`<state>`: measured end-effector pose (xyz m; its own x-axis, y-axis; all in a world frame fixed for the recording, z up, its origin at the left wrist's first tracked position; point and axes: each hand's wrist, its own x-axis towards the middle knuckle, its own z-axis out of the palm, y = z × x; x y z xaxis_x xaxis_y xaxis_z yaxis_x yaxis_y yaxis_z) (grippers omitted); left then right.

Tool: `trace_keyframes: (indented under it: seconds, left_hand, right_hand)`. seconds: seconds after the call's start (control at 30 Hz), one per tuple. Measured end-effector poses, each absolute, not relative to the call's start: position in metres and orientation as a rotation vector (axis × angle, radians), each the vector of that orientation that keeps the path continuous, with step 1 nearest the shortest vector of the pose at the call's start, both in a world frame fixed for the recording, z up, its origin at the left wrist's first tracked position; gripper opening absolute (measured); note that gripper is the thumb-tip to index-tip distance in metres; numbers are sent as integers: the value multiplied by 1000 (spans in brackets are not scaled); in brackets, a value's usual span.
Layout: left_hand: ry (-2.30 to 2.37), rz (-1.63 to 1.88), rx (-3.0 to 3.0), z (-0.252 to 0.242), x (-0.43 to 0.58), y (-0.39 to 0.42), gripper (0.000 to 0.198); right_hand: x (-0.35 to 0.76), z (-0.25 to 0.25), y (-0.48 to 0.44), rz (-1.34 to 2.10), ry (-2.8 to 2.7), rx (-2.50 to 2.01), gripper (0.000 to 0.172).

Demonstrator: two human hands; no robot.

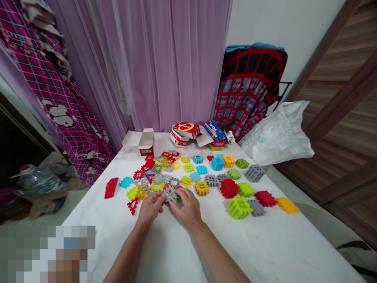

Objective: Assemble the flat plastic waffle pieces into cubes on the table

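Between my two hands is a grey interlocking building piece [169,194], raised a little at the near edge of a loose pile. My left hand [152,205] pinches its left side with thumb and fingertips. On its right side, my right hand [186,205] has its fingers curled over the piece. Red and lime pieces lie partly hidden under and behind the fingers. Beyond the hands spreads the mixed pile, with a red triangular piece [133,206] and a blue piece [126,182] at its left. A yellow stack [202,188] stands just right of my right hand.
Stacks sorted by colour stand at the right, among them a red stack [229,188], a lime stack [239,207] and a grey stack [255,173]. An opened carton [147,142] and a red box [186,129] are at the back. A white plastic bag [277,133] hangs beside the right edge.
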<state>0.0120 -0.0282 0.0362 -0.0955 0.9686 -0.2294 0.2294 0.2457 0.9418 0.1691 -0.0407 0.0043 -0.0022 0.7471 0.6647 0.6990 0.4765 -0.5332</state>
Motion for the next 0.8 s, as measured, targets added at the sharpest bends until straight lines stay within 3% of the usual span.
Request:
trace_keyframes:
  seconds: [0.3,0.8]
  left_hand:
    - [1557,979,1143,36,12,-29,62]
    - [1485,939,1211,37,10,-29,64]
  right_hand:
    - [167,10,-45,79,-1777,-1296,37]
    - [165,10,-45,62,-1777,-1342,32]
